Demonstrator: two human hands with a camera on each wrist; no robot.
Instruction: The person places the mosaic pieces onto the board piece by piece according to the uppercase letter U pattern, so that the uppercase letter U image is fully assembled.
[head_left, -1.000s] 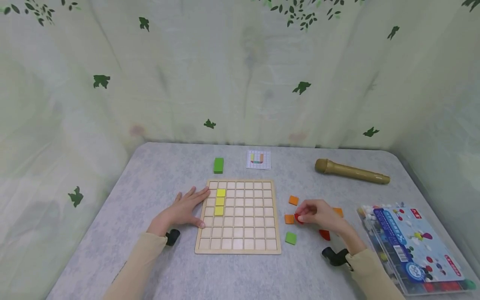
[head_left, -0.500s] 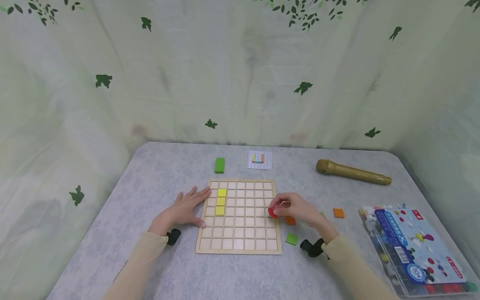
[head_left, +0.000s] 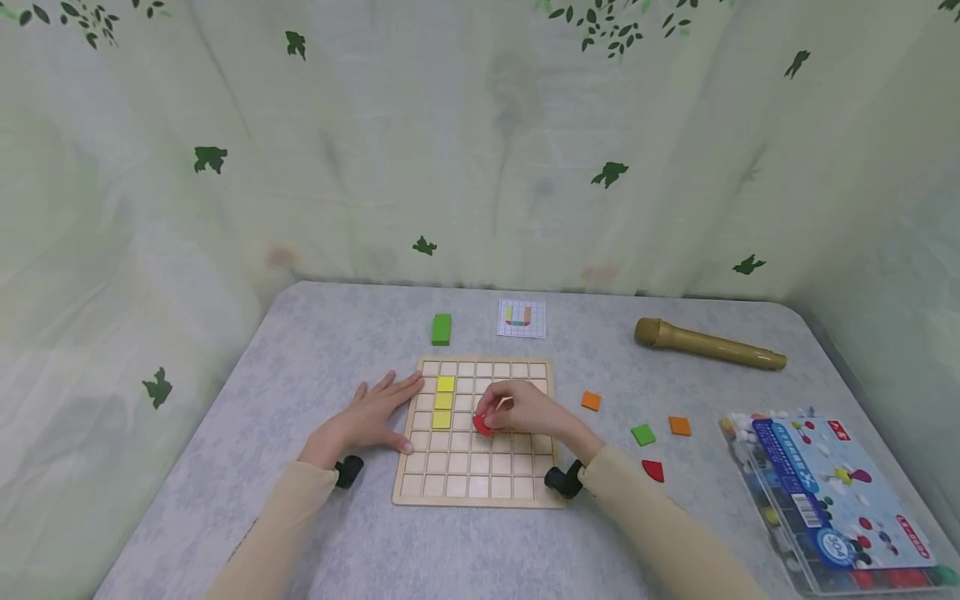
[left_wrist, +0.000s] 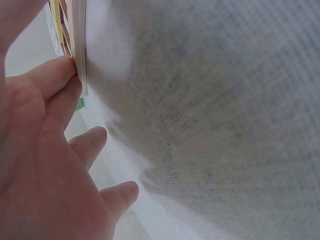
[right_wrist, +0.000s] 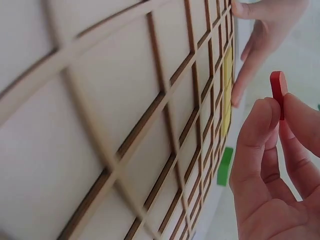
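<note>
Thumb and fingertips of my right hand [head_left: 521, 408] pinch a small red tile [head_left: 482, 425] over the middle of the wooden grid board [head_left: 480, 500]. In the right wrist view, the red tile [right_wrist: 278, 92] stands on edge between the fingertips, above the squares. My left hand [head_left: 365, 421] lies spread at the board's left side, thumb and index finger at its frame. Its fingertips touch the board's edge [left_wrist: 80, 45] in the left wrist view. Several yellow tiles [head_left: 443, 401] fill a column of squares near that side.
Right of the board lie orange tiles [head_left: 591, 401], a green tile [head_left: 643, 434] and a red quarter-round tile [head_left: 652, 471]. Behind it are a green block [head_left: 442, 329] and a pattern card [head_left: 522, 318]. A gold microphone [head_left: 708, 343] and a plastic case [head_left: 840, 500] lie further right.
My right hand has carried the red tile leftward from the table beside the board to over its middle. The left hand has stayed in place.
</note>
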